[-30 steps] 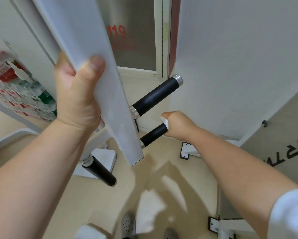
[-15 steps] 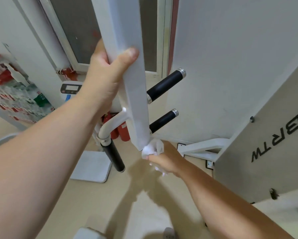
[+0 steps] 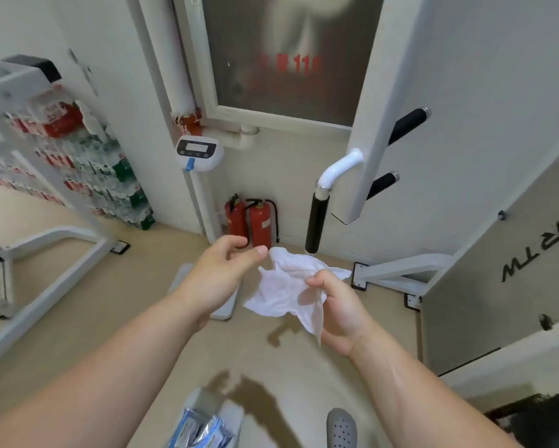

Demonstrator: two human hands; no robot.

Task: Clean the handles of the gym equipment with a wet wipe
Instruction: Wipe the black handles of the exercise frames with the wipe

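The left hand [image 3: 220, 273] has left the bar [image 3: 378, 124], loose, maybe touching the wipe [image 3: 284, 286]. The right hand [image 3: 339, 312] grips it; refolding likely.

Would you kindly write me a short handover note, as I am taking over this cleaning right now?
Left hand: open, holds nothing, thumb close to the wet wipe.
Right hand: grips the wipe, crumpled, held in the air.
Hanging handle, upper handle and lower handle on the white post: none touched now.
Done: cannot tell which are clean. Left: wipe them.
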